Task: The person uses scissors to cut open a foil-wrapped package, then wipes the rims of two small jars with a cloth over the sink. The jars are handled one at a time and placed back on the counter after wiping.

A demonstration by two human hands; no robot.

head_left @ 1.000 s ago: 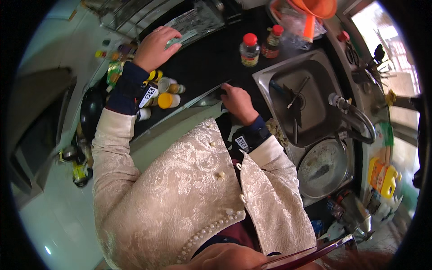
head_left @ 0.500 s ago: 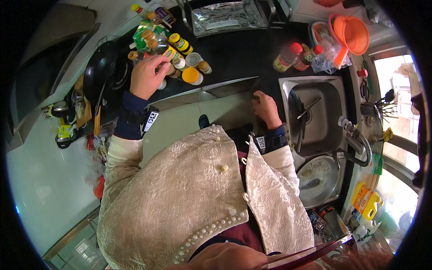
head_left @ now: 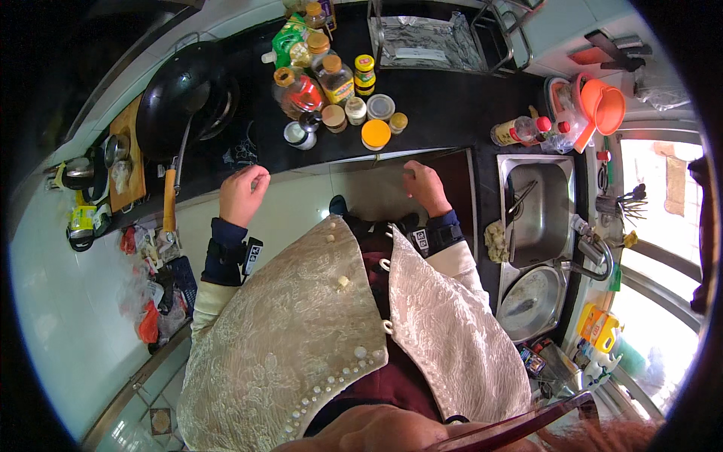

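Note:
My left hand (head_left: pixel 242 197) hangs just in front of the counter edge, fingers curled in loosely, nothing showing in it. Across from it, my right hand (head_left: pixel 428 188) is also loosely curled and holds nothing that I can see. Both are apart from the jars. Closest to them on the counter are a white jar with a dark lid (head_left: pixel 300 135) and a jar with an orange-yellow lid (head_left: pixel 376 135). Behind stand a brown-lidded jar (head_left: pixel 334 118), a small white bottle (head_left: pixel 355 111), a tub with a pale lid (head_left: pixel 381 106) and a yellow-labelled jar (head_left: pixel 364 75).
A black wok (head_left: pixel 169 102) with a wooden-handled spatula (head_left: pixel 170 197) sits at the left. To the right are a steel sink (head_left: pixel 548 218), a sauce bottle (head_left: pixel 512 132) and an orange dipper (head_left: pixel 602 105). A wire rack (head_left: pixel 429 45) stands at the back.
My left hand has drawn back from the jars toward me. My right hand has shifted slightly left in view. The head view has turned, showing the jars more fully.

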